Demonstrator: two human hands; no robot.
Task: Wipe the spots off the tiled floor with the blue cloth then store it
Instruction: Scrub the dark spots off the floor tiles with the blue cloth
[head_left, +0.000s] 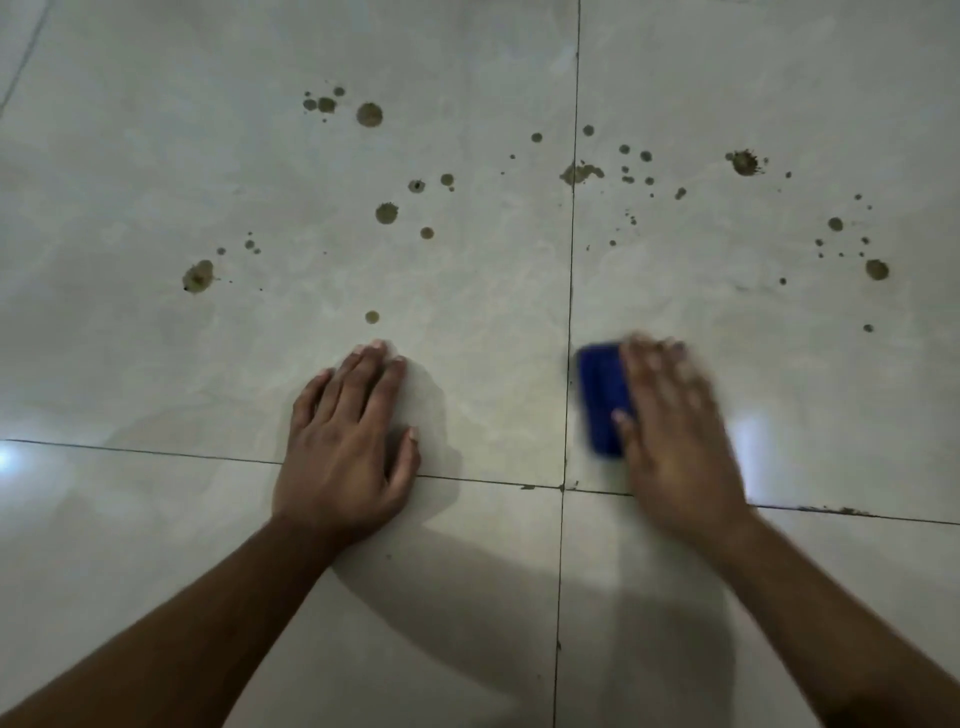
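The tiled floor (467, 291) is pale and glossy, with several brown spots (369, 115) scattered across its far half on both sides of a grout line. A folded blue cloth (600, 400) lies on the floor just right of that grout line. My right hand (670, 421) presses flat on the cloth with straight fingers and looks motion-blurred; most of the cloth is hidden under it. My left hand (348, 441) rests flat on the floor to the left, fingers spread, holding nothing. The nearest spot (372, 317) sits just beyond my left fingertips.
Dark grout lines (569, 312) cross near my hands, one running away from me and one (156, 453) across. Small dark marks (831, 510) dot the cross line at right. Light glare (753, 441) shows right of my right hand.
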